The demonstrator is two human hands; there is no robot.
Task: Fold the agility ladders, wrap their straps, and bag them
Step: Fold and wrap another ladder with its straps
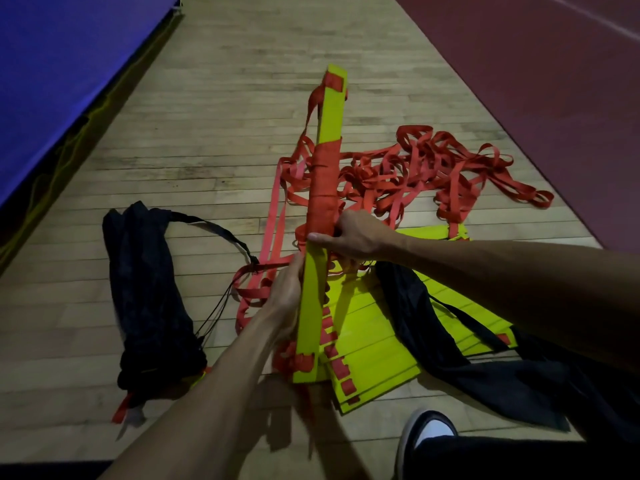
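Observation:
A folded stack of yellow ladder rungs [330, 112] stands tilted in front of me, its middle bound in red strap [323, 181]. My right hand [349, 235] grips the stack just below the wrapped part, thumb laid across the front. Lower down, my left hand [285, 296] holds the stack's left edge. A second ladder [377, 344] lies fanned on the floor under it, and its loose red straps [433, 161] are piled behind. One black bag [149, 289], filled, lies at the left. Another black bag [485, 368] lies flat at the right, partly over the fanned rungs.
The wooden floor [214, 133] runs ahead. A blue mat [62, 81] borders it on the left and a dark red surface [554, 81] on the right. My shoe [427, 431] shows at the bottom right. Drawstrings trail from the left bag.

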